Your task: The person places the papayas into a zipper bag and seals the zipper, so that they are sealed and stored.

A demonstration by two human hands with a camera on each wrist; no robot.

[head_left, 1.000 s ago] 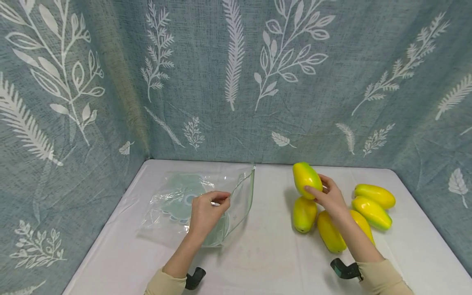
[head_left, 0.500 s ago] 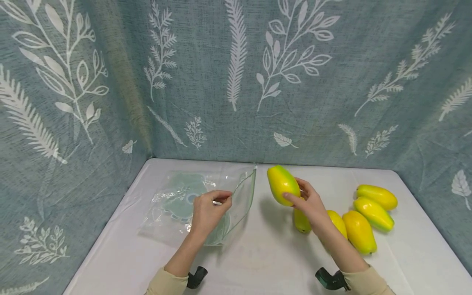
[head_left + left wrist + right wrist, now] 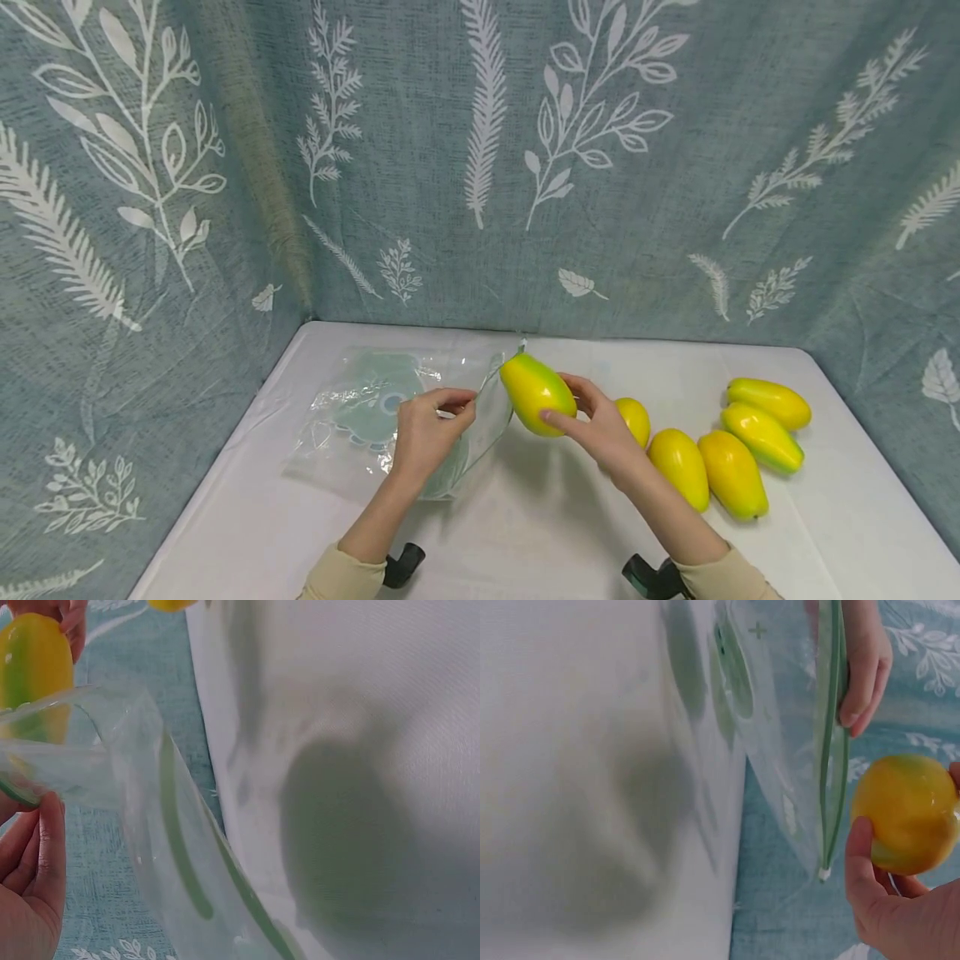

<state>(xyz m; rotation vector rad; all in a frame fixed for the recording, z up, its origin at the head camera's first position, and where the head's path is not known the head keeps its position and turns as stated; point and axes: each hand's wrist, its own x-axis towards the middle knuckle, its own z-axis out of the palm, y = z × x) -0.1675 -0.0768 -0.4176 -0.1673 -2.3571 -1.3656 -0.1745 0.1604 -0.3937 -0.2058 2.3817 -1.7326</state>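
A clear zip bag [image 3: 442, 375] with a pale green print lies on the left half of the table, its mouth facing right. My left hand [image 3: 433, 429] pinches the upper edge of that mouth between thumb and fingers and lifts it, so the mouth gapes. My right hand [image 3: 603, 425] grips a yellow-green papaya [image 3: 534, 393] above the table, its narrow end pointing at the opening. In the left wrist view, the papaya [image 3: 34, 675] shows partly through the plastic. The right wrist view has the papaya [image 3: 907, 814] just beside the green zip strip [image 3: 832, 750].
Several more papayas lie on the right: one [image 3: 633, 421] partly behind my right hand, a pair [image 3: 678, 467] near my forearm, and two [image 3: 765, 402] farther right. The white table [image 3: 540, 533] meets a leaf-patterned curtain [image 3: 420, 167] at the back. Black wrist mounts [image 3: 405, 565] sit under both wrists.
My right hand has carried the papaya leftward from over the other papayas to the bag's mouth. My left hand stays pinched on the bag's edge.
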